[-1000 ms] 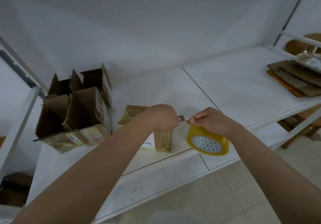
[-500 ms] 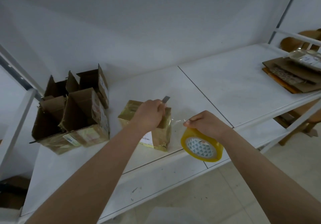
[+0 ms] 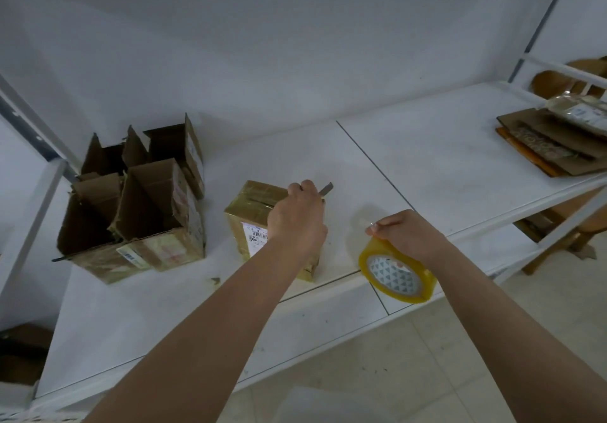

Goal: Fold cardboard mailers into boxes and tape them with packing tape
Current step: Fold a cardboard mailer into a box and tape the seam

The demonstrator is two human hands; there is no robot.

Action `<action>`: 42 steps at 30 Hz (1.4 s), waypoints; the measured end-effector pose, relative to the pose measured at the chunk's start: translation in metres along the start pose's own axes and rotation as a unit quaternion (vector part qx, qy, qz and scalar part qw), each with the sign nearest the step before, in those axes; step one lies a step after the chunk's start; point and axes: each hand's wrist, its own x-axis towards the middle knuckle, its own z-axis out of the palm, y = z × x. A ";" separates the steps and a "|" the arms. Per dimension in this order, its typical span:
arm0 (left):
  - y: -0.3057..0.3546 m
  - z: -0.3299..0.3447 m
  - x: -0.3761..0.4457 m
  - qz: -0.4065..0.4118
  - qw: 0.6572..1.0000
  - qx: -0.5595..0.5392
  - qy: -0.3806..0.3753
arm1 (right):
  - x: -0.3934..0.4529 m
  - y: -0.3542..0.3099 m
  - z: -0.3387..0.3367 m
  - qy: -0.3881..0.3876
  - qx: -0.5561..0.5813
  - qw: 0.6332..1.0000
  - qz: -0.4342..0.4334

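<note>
Yellow tape roll (image 3: 398, 270) with a white core patterned in dark triangles. Brown box (image 3: 259, 219) carries a white barcode label. White shelf (image 3: 427, 166); brown open boxes (image 3: 138, 202) far left.

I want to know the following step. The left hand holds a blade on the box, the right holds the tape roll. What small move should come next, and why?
Probably put the blade down and press the tape flat on the box. The left hand grips the blade while resting on the taped box, and the right hand holds the tape roll apart from it, so the strip seems already cut, though I cannot see this clearly.
</note>
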 end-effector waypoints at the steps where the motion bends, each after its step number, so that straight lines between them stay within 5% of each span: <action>1: -0.005 -0.001 0.001 0.035 0.999 -0.003 -0.001 | -0.001 -0.001 0.000 0.002 0.013 1.000 -0.006; 6: -0.050 -0.018 0.006 0.243 0.964 -0.065 -0.082 | -0.005 -0.008 -0.007 -0.021 0.089 0.994 -0.055; 9: -0.069 -0.024 0.006 0.272 0.960 -0.039 -0.061 | -0.008 -0.020 -0.010 -0.044 0.107 0.991 -0.072; 13: -0.067 -0.026 0.001 0.167 0.963 -0.212 0.008 | -0.013 -0.034 -0.014 -0.058 0.123 0.984 -0.113; 15: -0.057 -0.026 -0.005 0.068 0.947 -0.299 0.099 | -0.014 -0.039 -0.017 -0.055 0.114 0.983 -0.133; 17: -0.043 -0.029 -0.011 0.007 0.930 -0.354 0.101 | -0.016 -0.044 -0.018 -0.053 0.102 0.982 -0.151; 23: -0.012 -0.026 -0.021 0.017 0.908 -0.418 0.010 | -0.028 -0.055 -0.018 -0.067 0.094 0.977 -0.179; 33: -0.049 -0.030 -0.046 -0.055 0.880 -0.450 0.141 | -0.025 -0.049 -0.043 -0.160 0.205 0.943 -0.207; 38: -0.081 -0.011 -0.072 -0.145 0.868 -0.445 0.166 | -0.008 -0.048 -0.044 -0.074 -0.012 0.979 -0.187; 42: -0.083 0.009 -0.078 -0.173 0.861 -0.441 0.184 | 0.008 -0.056 -0.036 -0.038 -0.112 0.972 -0.201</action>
